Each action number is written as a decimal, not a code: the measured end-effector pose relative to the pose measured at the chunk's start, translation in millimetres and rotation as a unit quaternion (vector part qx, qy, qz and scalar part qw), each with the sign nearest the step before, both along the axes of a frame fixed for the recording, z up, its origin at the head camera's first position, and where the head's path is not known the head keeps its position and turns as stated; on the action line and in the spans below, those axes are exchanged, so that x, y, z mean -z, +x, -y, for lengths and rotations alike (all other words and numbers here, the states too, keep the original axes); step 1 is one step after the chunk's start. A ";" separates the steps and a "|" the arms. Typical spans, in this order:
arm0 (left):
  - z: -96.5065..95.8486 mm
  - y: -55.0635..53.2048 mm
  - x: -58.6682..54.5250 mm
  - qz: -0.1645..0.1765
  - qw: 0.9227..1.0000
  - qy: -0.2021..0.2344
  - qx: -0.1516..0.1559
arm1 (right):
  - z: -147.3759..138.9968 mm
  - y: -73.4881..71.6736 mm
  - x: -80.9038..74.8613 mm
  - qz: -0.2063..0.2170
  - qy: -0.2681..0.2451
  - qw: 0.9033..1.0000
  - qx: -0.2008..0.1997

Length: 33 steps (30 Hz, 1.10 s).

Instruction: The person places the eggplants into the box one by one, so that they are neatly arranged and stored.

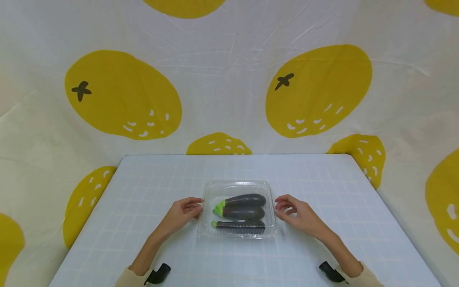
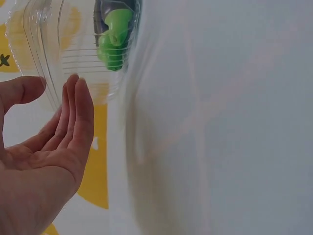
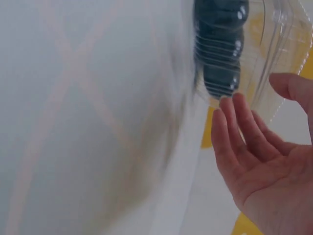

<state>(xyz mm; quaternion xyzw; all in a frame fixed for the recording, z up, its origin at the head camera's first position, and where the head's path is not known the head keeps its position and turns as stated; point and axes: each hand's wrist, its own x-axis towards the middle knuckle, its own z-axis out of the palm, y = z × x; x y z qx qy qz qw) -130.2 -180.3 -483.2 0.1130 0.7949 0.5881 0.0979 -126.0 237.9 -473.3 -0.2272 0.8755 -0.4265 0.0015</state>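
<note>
A clear plastic clamshell box [image 1: 236,187] sits on the table in the head view, its lid seemingly closed. Through it show three dark eggplants [image 1: 244,212] lying side by side, green stem ends to the left; the ribbed front wall covers part of the nearest. My left hand [image 1: 184,213] is at the box's left edge, thumb apart from loosely bent fingers; whether the fingertips touch the plastic is unclear. Beside the right edge, my right hand [image 1: 297,213] has the same relaxed shape. Both wrist views, with the left hand [image 2: 54,142] and right hand [image 3: 264,156], show gaps between thumb and fingers.
A pale checked cloth covers the table [image 1: 236,263]. Behind and around it hangs a white curtain [image 1: 222,79] printed with big yellow fruit. Black wrist devices [image 1: 159,274] sit at both sleeve cuffs.
</note>
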 end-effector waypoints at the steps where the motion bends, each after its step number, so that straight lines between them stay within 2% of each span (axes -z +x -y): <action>1: 0.4 1.5 0.3 0.005 1.000 0.002 0.000 | -1.1 1.4 -0.1 0.021 0.000 1.000 -0.003; 5: 3.2 7.5 0.9 0.030 0.999 0.009 0.011 | -5.5 6.0 -0.3 0.095 -0.009 0.995 -0.035; 9: 6.9 11.7 2.6 0.052 0.997 0.018 0.047 | -9.6 9.1 0.6 0.150 -0.045 0.984 -0.088; 13: 10.7 14.1 5.1 0.072 0.991 0.031 0.109 | -12.5 12.7 2.9 0.199 -0.081 0.966 -0.145; 18: 15.1 16.8 7.8 0.096 0.976 0.053 0.185 | -13.6 16.5 6.9 0.248 -0.108 0.944 -0.190; 22: 16.2 18.0 10.1 0.097 0.967 0.066 0.225 | -13.1 18.7 11.5 0.267 -0.129 0.933 -0.204; 28: 16.1 18.1 10.9 0.101 0.962 0.075 0.241 | -12.6 21.7 20.5 0.302 -0.167 0.915 -0.209; 30: 15.9 18.0 10.7 0.105 0.961 0.080 0.243 | -12.4 22.6 22.3 0.310 -0.174 0.913 -0.201; 33: 15.9 17.6 10.9 0.109 0.959 0.085 0.247 | -11.9 23.9 23.0 0.304 -0.180 0.915 -0.193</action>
